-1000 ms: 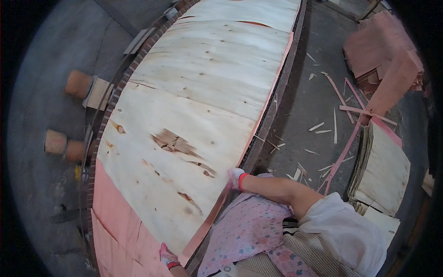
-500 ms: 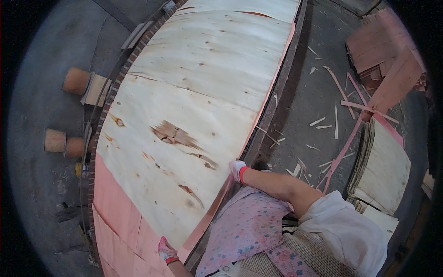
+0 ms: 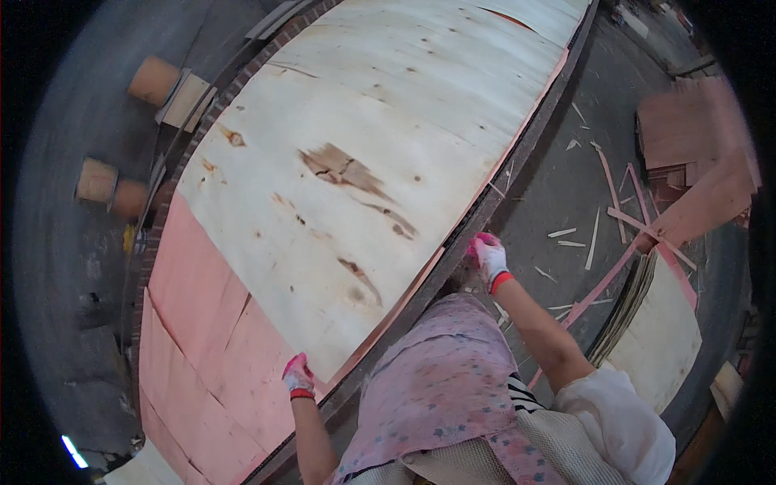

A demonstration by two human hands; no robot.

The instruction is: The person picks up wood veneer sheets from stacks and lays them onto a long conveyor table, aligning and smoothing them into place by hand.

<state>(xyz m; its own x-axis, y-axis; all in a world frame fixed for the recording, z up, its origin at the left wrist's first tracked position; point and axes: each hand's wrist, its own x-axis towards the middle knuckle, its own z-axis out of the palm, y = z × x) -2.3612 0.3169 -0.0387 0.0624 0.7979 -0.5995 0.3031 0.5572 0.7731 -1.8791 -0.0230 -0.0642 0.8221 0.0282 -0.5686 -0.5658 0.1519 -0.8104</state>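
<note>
A large pale wood veneer sheet (image 3: 323, 226) with brown knots and a torn dark patch lies over pink-toned veneer sheets (image 3: 218, 299) on a long bench. My left hand (image 3: 298, 375), in a white and pink glove, is at the near left edge of the pale sheet, close to its corner. Its fingers are drawn together, the tips touching or just beside that edge. My right hand (image 3: 488, 257), gloved likewise, hovers just off the bench's right edge, apart from the veneer. Its fingers are curled, with nothing visible in them.
The dark bench edge (image 3: 477, 214) runs diagonally in front of me. Wood slivers (image 3: 592, 240) and pink strips (image 3: 602, 279) litter the floor at right. A pale veneer stack (image 3: 655, 339) and pink sheets (image 3: 679, 129) stand there. Orange-brown cylinders (image 3: 153, 81) are beyond the left side.
My right hand has left the sheet's right edge and moved outward over the floor side. My left hand remains by the near corner. The view has shifted, and more pink veneer shows.
</note>
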